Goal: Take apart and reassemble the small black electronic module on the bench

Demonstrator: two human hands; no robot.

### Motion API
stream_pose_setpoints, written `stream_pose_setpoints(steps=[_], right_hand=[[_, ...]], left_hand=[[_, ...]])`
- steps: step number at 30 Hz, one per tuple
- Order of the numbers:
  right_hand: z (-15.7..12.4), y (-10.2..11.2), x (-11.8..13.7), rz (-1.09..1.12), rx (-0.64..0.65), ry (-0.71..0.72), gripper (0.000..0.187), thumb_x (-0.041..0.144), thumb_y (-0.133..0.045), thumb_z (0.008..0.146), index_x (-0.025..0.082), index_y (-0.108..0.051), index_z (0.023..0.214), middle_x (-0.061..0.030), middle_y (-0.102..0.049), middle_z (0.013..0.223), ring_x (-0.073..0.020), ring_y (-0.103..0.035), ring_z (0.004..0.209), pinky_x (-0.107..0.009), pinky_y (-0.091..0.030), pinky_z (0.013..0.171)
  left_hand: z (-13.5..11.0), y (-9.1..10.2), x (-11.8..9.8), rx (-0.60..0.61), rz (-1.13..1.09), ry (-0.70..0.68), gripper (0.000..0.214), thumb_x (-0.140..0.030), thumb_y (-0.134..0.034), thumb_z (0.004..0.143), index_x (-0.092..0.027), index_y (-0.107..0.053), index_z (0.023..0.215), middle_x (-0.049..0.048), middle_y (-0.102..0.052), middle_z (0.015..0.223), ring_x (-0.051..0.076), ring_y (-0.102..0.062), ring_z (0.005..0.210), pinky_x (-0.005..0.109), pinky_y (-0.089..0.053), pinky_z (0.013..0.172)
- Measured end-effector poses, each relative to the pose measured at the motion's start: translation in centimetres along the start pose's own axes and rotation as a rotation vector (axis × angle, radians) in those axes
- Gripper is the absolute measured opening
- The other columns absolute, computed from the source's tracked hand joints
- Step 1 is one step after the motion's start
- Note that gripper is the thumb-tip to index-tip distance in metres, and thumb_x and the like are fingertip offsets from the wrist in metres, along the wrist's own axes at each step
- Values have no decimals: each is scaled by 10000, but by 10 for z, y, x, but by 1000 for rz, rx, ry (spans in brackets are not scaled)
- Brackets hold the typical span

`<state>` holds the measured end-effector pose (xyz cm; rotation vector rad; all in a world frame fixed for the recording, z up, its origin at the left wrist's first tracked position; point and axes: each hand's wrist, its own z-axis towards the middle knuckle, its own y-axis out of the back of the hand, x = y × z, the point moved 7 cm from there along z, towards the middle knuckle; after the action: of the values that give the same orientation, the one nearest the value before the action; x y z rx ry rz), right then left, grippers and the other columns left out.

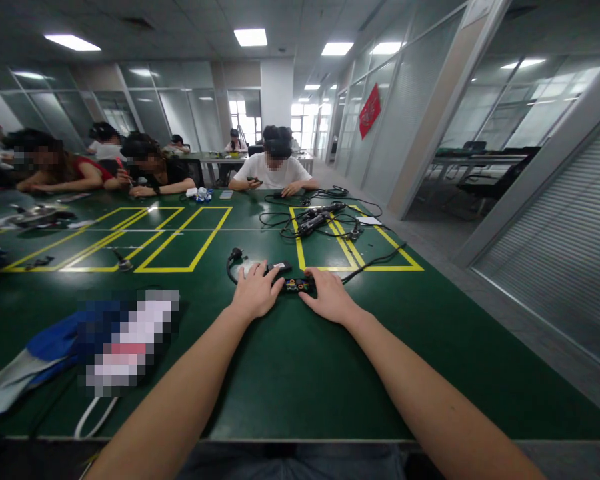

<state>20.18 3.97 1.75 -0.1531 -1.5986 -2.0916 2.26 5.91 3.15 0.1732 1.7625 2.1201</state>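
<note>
An opened black power adapter (297,285) lies on the green table between my hands, its circuit board with coloured parts facing up. My left hand (257,291) covers its left end, with the thumb against the edge of the board. At its right end, my right hand (331,297) grips the casing between thumb and forefinger. Just behind my left fingers is a black cover piece (282,266) with a small white label. A black plug (236,254) on a short cord stands past my left hand. Another black cable (375,261) runs off to the right.
Tangled black cables and adapters (316,220) lie farther back on the table (300,373). A blue and grey glove (55,343) and a blurred pale packet (135,337) lie at the left. Across the table, a person in white (275,170) handles small items; others sit left.
</note>
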Motion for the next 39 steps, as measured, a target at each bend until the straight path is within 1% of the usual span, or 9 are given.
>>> stream_pose_setpoints(steps=[4,8,12,19,25,29,32,35,39], right_hand=[[1,0,-1,17,-11,23,499,309,-729,908,205,-625,1385,-159,-698,1387,-317,-631,1295,-492,-453,1125],[1,1,-1,30,-21,29,534,315,-741,901,214,-624,1412,-153,-712,1367,-320,-630,1294,-502,-454,1123],[0,3,3,48,-15,41,527,279,-744,897,213,-634,1408,-145,-730,1342,-312,-646,1274,-513,-450,1131],[-1,3,4,104,-22,89,526,271,-759,868,236,-665,1384,-121,-761,1276,-305,-680,1206,-514,-462,1110],[1,2,1,123,-15,86,553,265,-766,848,224,-667,1391,-119,-771,1248,-304,-683,1193,-494,-481,1083],[1,6,0,90,-13,67,588,280,-779,834,228,-658,1407,-107,-771,1244,-309,-675,1188,-499,-470,1071],[1,9,-6,45,-19,42,593,319,-814,804,220,-681,1373,-116,-754,1261,-322,-657,1200,-502,-464,1064],[3,11,-10,5,-14,42,450,365,-822,808,235,-750,1233,-105,-753,1190,-323,-654,1180,-494,-466,1046],[5,7,-15,14,9,20,372,376,-816,832,229,-772,1170,-92,-754,1119,-298,-675,1107,-465,-491,1001]], left_hand=[[1,11,2,-89,-49,32,349,-368,-439,1098,-248,-709,1284,127,-687,1468,315,-588,1412,569,-370,1248],[2,12,11,-78,-150,116,377,-379,-541,1055,-232,-660,1382,118,-777,1310,322,-689,1277,519,-449,1185],[5,9,20,-85,-240,129,474,-346,-620,984,-236,-652,1444,108,-795,1292,328,-716,1248,471,-534,1103],[10,3,27,-73,-275,98,554,-274,-724,857,-240,-712,1409,98,-805,1281,324,-740,1222,435,-565,1086],[12,-4,32,-33,-397,175,505,-171,-706,848,-194,-740,1352,105,-786,1332,287,-725,1263,390,-533,1132],[10,0,32,-108,-342,155,403,-190,-684,905,-207,-754,1301,115,-786,1319,311,-715,1256,460,-534,1130],[7,8,25,-200,-324,87,372,-198,-643,951,-196,-741,1311,128,-774,1316,319,-694,1255,492,-523,1136],[3,16,8,-257,-369,-72,371,-205,-592,999,-199,-716,1349,119,-751,1346,292,-670,1266,479,-508,1154],[-5,14,-20,-206,-364,-301,394,-221,-573,1026,-244,-701,1397,111,-735,1344,277,-655,1243,485,-518,1138]])
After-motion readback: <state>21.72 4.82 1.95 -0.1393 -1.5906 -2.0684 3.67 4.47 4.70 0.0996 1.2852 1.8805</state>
